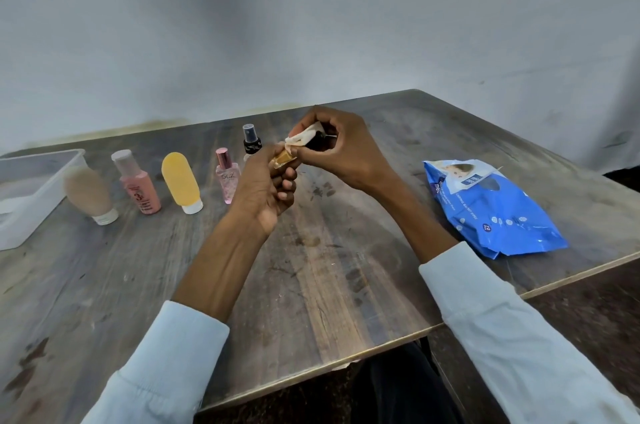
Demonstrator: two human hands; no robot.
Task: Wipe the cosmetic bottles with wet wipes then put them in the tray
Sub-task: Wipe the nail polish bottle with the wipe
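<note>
L hand (266, 181) grips small gold bottle (283, 158) at base; R hand (332, 146) pinches wet wipe (304, 138) round its dark cap, above table (329, 278) centre. 5 bottles (181, 183) stand left; 1 tray (31, 191) far left; 1 wipes pack (491, 209) right.

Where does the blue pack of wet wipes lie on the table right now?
In the head view, the blue pack of wet wipes lies flat on the table's right side, near its right edge, beyond the right forearm.

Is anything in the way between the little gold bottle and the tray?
Yes. A row of bottles stands between the gold bottle and the tray: pink perfume, yellow tube, pink bottle, beige tube. Lifting it over them looks possible.
</note>
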